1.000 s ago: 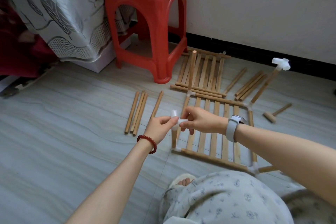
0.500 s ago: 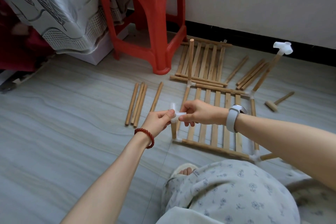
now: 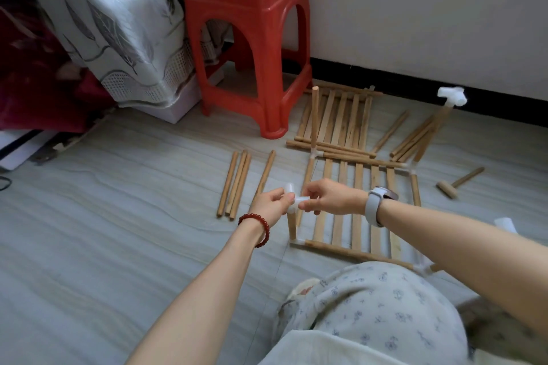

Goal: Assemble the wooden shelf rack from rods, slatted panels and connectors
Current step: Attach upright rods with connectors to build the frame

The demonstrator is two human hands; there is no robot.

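A slatted wooden panel (image 3: pixel 358 210) lies flat on the floor with white connectors at its corners. From its near-left corner a short rod (image 3: pixel 291 224) stands upright, topped by a white connector (image 3: pixel 293 198). My left hand (image 3: pixel 271 204) and my right hand (image 3: pixel 329 197) both pinch that connector from either side. Another rod (image 3: pixel 315 115) rises from the far-left corner. At the far right, a tilted rod carries a second white connector (image 3: pixel 452 96). A second slatted panel (image 3: pixel 341 118) lies behind the first.
Several loose rods (image 3: pixel 237 184) lie left of the panel, and more loose rods (image 3: pixel 415 139) lie to its far right. A small wooden mallet (image 3: pixel 458 182) rests at the right. A red plastic stool (image 3: pixel 252 47) stands by the wall, next to a draped bed (image 3: pixel 103 32).
The camera tilted up and down, so the scene shifted in the frame. Both hands stayed on the white connector atop the upright rod.
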